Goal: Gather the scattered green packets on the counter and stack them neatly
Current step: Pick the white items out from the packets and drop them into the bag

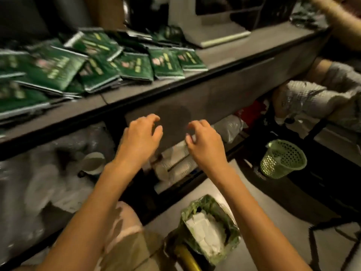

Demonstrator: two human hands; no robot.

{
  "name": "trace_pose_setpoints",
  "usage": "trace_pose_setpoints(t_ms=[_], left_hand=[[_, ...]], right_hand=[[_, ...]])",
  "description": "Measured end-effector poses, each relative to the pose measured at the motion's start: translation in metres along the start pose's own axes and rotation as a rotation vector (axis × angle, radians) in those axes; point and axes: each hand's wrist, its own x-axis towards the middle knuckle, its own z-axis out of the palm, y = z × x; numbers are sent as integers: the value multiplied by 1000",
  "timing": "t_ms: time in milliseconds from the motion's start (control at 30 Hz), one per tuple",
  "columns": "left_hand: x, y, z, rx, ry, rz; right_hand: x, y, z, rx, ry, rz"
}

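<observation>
Several green packets (93, 61) lie in loose, overlapping piles on the grey counter (224, 53), spread over its left and middle part. My left hand (142, 133) and my right hand (205, 139) hover side by side below the counter's front edge, in front of its grey face. Both hands have curled, spread fingers and hold nothing. Neither hand touches a packet; the nearest packets are up and to the left of them.
A white appliance (207, 20) stands on the counter behind the packets. Under the counter lie plastic bags and stacked paper cups (175, 163). A green mesh basket (283, 159) and a lined bin (211, 229) stand on the floor. Another person's arm (340, 18) and knees (312, 94) are at right.
</observation>
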Motion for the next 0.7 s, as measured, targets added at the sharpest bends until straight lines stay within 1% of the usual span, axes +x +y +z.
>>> trace_pose_setpoints(t_ms=[133,233,367,533,700], left_hand=[[-15,-24,-94,-11,308,-13],[-31,-55,-145,53,441,-105],[-55,-107,-191,83,517,-257],[-86,-177,-226,144,528,-449],[-112,-237,-256,259,555,-609]], right_hand=[[28,-91,-21,78,113,-242],[43,-153,-17,105,87,-386],[53,-237,11,124,20,-517],[49,-329,57,85,-121,-616],[41,-387,88,75,-229,-719]])
